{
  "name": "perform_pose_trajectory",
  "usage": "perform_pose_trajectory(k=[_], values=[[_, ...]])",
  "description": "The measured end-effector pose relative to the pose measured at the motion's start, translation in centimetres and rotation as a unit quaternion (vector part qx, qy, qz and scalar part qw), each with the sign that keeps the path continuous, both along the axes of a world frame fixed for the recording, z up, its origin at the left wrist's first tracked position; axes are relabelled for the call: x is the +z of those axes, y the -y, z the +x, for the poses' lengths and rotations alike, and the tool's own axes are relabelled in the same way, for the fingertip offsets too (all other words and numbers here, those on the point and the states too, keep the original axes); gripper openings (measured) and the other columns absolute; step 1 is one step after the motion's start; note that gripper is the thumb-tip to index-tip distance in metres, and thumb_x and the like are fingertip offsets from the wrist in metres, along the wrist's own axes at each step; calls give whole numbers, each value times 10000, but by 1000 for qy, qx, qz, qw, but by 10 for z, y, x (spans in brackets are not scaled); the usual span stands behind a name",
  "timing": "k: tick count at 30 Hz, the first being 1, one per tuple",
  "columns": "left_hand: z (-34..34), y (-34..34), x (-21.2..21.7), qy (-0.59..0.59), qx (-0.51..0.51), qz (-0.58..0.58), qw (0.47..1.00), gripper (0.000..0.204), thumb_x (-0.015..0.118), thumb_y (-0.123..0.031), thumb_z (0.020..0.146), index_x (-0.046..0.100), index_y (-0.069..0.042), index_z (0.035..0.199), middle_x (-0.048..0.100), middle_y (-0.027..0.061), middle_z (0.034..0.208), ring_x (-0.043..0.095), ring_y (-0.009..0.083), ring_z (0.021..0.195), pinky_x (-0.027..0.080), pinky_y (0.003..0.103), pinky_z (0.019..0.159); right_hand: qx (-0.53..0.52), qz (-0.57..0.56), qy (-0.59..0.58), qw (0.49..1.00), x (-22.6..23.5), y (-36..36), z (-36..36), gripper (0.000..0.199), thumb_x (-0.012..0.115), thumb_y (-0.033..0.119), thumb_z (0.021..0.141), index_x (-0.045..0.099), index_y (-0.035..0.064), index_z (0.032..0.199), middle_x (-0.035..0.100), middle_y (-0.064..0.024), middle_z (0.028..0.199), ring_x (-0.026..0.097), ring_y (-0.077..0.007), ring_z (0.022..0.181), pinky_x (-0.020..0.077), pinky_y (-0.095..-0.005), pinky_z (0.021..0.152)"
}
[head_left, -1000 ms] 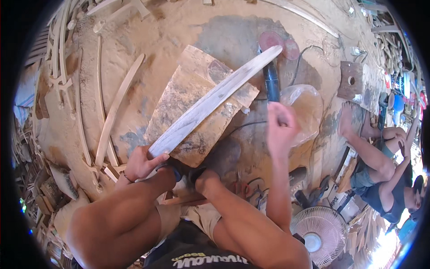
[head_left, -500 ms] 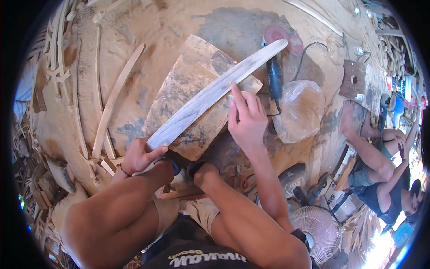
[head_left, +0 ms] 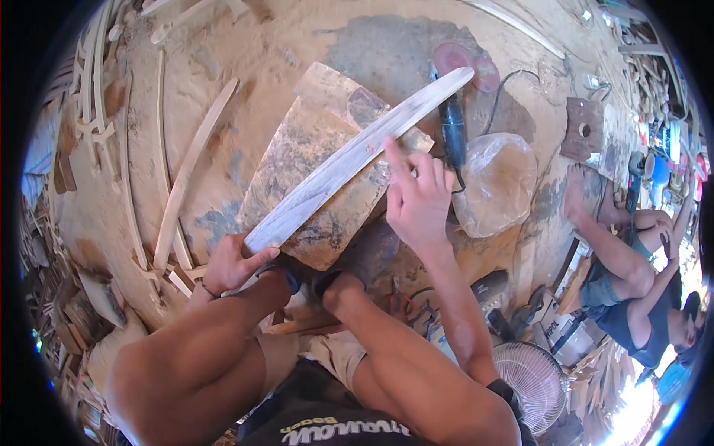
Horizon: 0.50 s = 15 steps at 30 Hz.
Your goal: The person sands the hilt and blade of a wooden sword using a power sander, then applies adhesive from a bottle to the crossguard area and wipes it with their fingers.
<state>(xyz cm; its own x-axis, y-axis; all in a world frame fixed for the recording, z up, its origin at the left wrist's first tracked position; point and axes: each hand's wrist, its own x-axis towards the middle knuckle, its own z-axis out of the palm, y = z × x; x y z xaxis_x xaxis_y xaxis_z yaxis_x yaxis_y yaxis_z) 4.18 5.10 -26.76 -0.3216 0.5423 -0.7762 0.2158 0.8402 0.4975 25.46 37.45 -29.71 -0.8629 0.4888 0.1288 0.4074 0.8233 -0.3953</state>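
Note:
A long, curved, pale wooden piece shaped like a sword blade (head_left: pixel 349 165) lies slantwise over a worn, stained board (head_left: pixel 297 167). Its near end is in the grip of my left hand (head_left: pixel 232 264), thumb on top. My right hand (head_left: pixel 422 195) holds nothing; its index finger stretches to the wood about midway along, while the other fingers are loosely bent. Beside that fingertip a small reddish spot (head_left: pixel 370 149) shows on the wood. Beyond my right hand lies a dark blue angle grinder (head_left: pixel 453 130) with reddish round discs (head_left: pixel 455 59) at its far end, partly behind the blade tip.
A clear plastic bag (head_left: pixel 497 186) rests right of the grinder. Several carved wooden blades (head_left: pixel 195 175) lie at left. A fan (head_left: pixel 529 386) stands by my right knee. At right sits another person (head_left: pixel 632 297). A cord (head_left: pixel 500 100) runs over the sandy ground.
My right hand has drawn slightly back toward me, its fingers more spread. The reddish spot on the wood now shows beside the fingertip. My left hand keeps its grip.

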Motion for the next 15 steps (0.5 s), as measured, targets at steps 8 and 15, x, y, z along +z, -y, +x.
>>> perform_pose_trajectory(k=[8, 15], values=[[2, 0, -1, 18, 35, 6, 999, 655, 845, -607, 932, 825, 26, 1100, 697, 206, 711, 661, 297, 631, 521, 457, 655, -4, 69, 47, 996, -3, 11, 0, 883, 715, 174, 872, 509, 252, 1728, 529, -49, 1046, 542, -254, 954, 360, -440, 836], [0, -4, 2, 8, 10, -10, 1000, 660, 847, -606, 925, 828, 27, 1108, 699, 204, 706, 665, 305, 629, 525, 461, 658, 25, 135, 83, 987, 2, 8, 1, 865, 679, 107, 911, 487, 240, 1744, 524, -38, 1025, 531, -235, 939, 349, -424, 830]])
